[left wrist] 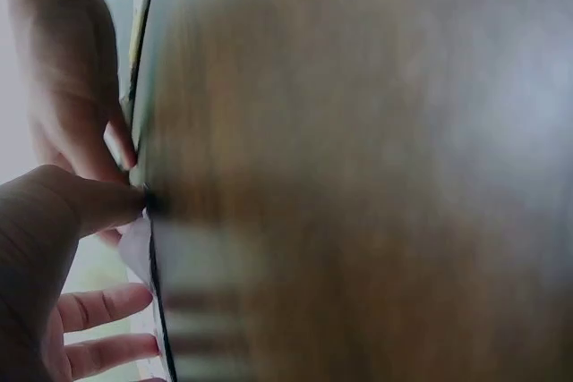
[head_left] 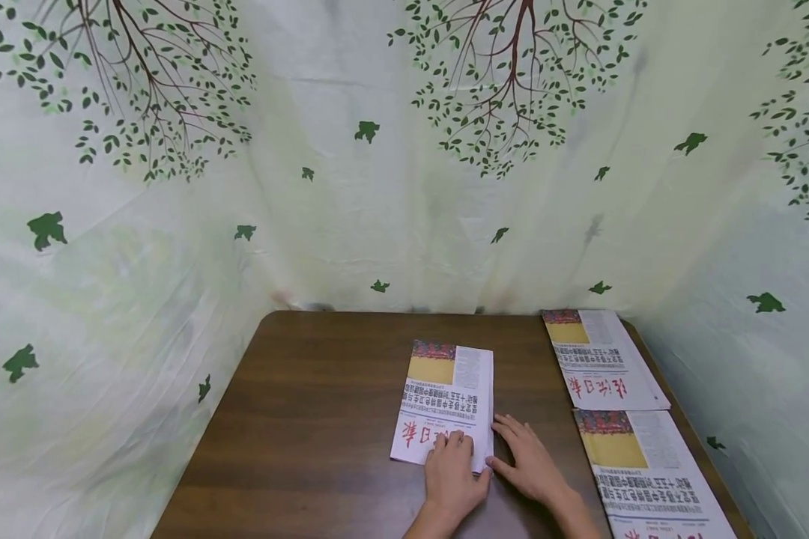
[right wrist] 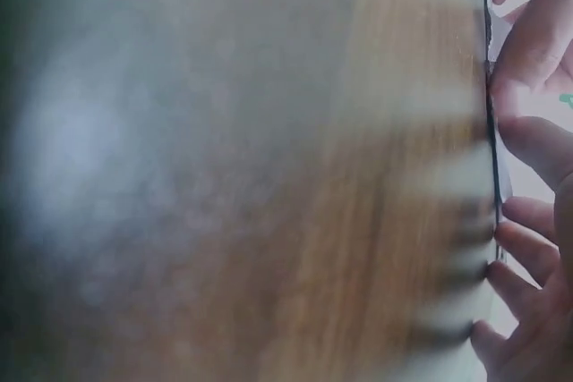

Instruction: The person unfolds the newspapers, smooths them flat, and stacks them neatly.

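Note:
A folded newspaper (head_left: 438, 404) with red Chinese title characters lies on the brown wooden table (head_left: 310, 419). My left hand (head_left: 453, 479) rests on its near edge, with fingertips on the printed title and the thumb toward the near right corner. Beside it, my right hand (head_left: 529, 460) lies along the paper's right edge, with fingers extended and the thumb close to that same corner. In the left wrist view, a pale bit of newspaper (left wrist: 136, 252) shows by the left thumb. Low on the right of the right wrist view, fingertips (right wrist: 528, 248) of the right hand touch the tabletop.
Two more folded newspapers, a far one (head_left: 596, 359) and a near one (head_left: 654, 471), lie end to end along the table's right side. A pale curtain (head_left: 350, 209) printed with trees and green leaves hangs behind and beside the table.

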Demonstrator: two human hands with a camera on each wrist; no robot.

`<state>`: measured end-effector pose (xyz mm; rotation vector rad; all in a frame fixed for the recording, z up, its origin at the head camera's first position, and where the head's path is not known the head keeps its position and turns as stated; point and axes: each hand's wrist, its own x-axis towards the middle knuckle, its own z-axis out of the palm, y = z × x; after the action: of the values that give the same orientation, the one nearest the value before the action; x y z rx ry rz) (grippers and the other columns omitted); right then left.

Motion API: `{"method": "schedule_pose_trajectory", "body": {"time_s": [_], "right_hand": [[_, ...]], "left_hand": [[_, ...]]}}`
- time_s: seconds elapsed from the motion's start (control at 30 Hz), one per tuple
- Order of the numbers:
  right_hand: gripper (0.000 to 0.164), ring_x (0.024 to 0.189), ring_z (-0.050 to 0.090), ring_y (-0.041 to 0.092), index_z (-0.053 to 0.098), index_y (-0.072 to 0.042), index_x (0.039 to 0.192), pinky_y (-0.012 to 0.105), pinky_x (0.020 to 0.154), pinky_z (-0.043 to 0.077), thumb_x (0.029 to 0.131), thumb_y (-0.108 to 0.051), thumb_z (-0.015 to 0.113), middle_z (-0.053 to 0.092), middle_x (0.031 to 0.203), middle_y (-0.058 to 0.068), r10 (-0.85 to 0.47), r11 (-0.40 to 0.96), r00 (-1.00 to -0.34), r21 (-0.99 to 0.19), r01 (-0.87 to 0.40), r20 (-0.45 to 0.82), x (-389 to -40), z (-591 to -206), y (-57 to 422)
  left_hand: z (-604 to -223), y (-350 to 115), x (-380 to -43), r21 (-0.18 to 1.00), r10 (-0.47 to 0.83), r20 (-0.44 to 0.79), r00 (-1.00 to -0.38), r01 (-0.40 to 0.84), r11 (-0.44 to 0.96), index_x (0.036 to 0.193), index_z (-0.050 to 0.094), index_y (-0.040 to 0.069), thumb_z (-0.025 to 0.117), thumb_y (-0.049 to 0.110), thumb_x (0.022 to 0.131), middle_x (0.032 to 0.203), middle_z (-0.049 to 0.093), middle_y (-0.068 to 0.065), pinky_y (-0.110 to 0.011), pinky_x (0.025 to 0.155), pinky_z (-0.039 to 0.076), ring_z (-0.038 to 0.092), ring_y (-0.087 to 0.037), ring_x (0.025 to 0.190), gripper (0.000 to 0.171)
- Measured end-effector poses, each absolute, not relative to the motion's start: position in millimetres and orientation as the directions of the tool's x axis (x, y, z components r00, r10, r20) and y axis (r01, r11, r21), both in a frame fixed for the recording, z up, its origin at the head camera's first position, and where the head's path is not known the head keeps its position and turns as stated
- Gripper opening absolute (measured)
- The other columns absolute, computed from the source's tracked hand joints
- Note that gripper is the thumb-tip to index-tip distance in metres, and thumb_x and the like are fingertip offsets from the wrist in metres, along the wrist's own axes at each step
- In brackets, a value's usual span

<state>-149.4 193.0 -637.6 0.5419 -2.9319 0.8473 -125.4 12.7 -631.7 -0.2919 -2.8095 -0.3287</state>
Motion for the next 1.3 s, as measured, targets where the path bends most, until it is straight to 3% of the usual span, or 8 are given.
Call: {"method": "schedule_pose_trajectory", "body": {"time_s": [0.17, 0.5, 0.83, 1.03, 1.13, 1.3], "right_hand": [[0.06, 0.144, 0.045, 0.041, 0.061, -0.004, 0.138, 0.064, 0.119, 0.03, 0.089, -0.034, 0.079, 0.055, 0.151, 0.016, -0.309, 0.795, -0.942, -0.509, -0.331, 0.129, -150.1, -637.4, 198.2], [0.063, 0.14, 0.049, 0.042, 0.06, -0.004, 0.139, 0.064, 0.117, 0.033, 0.086, -0.03, 0.082, 0.059, 0.146, 0.019, -0.307, 0.781, -0.936, -0.516, -0.352, 0.174, -148.2, -638.7, 200.2], [0.059, 0.142, 0.049, 0.04, 0.064, -0.007, 0.132, 0.062, 0.119, 0.032, 0.084, -0.033, 0.085, 0.057, 0.148, 0.015, -0.297, 0.775, -0.942, -0.537, -0.334, 0.156, -149.1, -641.3, 202.8], [0.047, 0.138, 0.052, 0.04, 0.07, -0.012, 0.123, 0.066, 0.115, 0.035, 0.083, -0.032, 0.086, 0.059, 0.145, 0.016, -0.3, 0.781, -0.936, -0.516, -0.353, 0.187, -149.2, -640.1, 200.0], [0.045, 0.136, 0.053, 0.041, 0.071, -0.012, 0.122, 0.068, 0.114, 0.036, 0.083, -0.03, 0.085, 0.059, 0.143, 0.018, -0.313, 0.782, -0.928, -0.499, -0.373, 0.202, -150.2, -638.7, 198.5], [0.044, 0.134, 0.054, 0.043, 0.073, -0.011, 0.122, 0.069, 0.112, 0.035, 0.082, -0.024, 0.086, 0.059, 0.142, 0.02, -0.331, 0.775, -0.916, -0.488, -0.402, 0.228, -151.0, -637.6, 197.2]], "left_hand": [[-632.7, 22.5, -126.0, 0.134, 0.189, 0.31, -0.932, 0.239, 0.962, 0.099, 0.073, 0.019, 0.077, 0.062, 0.073, 0.102, 0.066, 0.0, -0.037, 0.065, 0.05, 0.058, -0.023, 0.093, 0.051], [-625.7, 21.2, -123.9, 0.161, 0.203, 0.27, -0.941, 0.252, 0.954, 0.097, 0.076, 0.022, 0.079, 0.052, 0.078, 0.113, 0.069, -0.003, -0.041, 0.07, 0.055, 0.062, -0.029, 0.105, 0.035], [-624.6, 16.5, -124.8, 0.173, 0.225, 0.296, -0.928, 0.283, 0.943, 0.097, 0.077, 0.02, 0.075, 0.039, 0.084, 0.115, 0.071, -0.002, -0.038, 0.065, 0.055, 0.061, -0.025, 0.098, 0.022], [-624.0, 11.0, -127.1, 0.212, 0.23, 0.343, -0.911, 0.314, 0.925, 0.095, 0.074, 0.015, 0.073, 0.03, 0.084, 0.11, 0.074, -0.002, -0.041, 0.066, 0.057, 0.064, -0.024, 0.093, 0.018], [-625.2, 10.9, -128.1, 0.211, 0.226, 0.368, -0.902, 0.318, 0.924, 0.089, 0.07, 0.016, 0.074, 0.032, 0.082, 0.104, 0.073, -0.001, -0.04, 0.063, 0.055, 0.063, -0.024, 0.088, 0.018], [-626.7, 16.8, -128.9, 0.189, 0.221, 0.35, -0.91, 0.3, 0.935, 0.091, 0.07, 0.016, 0.075, 0.047, 0.084, 0.1, 0.07, -0.003, -0.039, 0.059, 0.051, 0.061, -0.026, 0.086, 0.032]]}}
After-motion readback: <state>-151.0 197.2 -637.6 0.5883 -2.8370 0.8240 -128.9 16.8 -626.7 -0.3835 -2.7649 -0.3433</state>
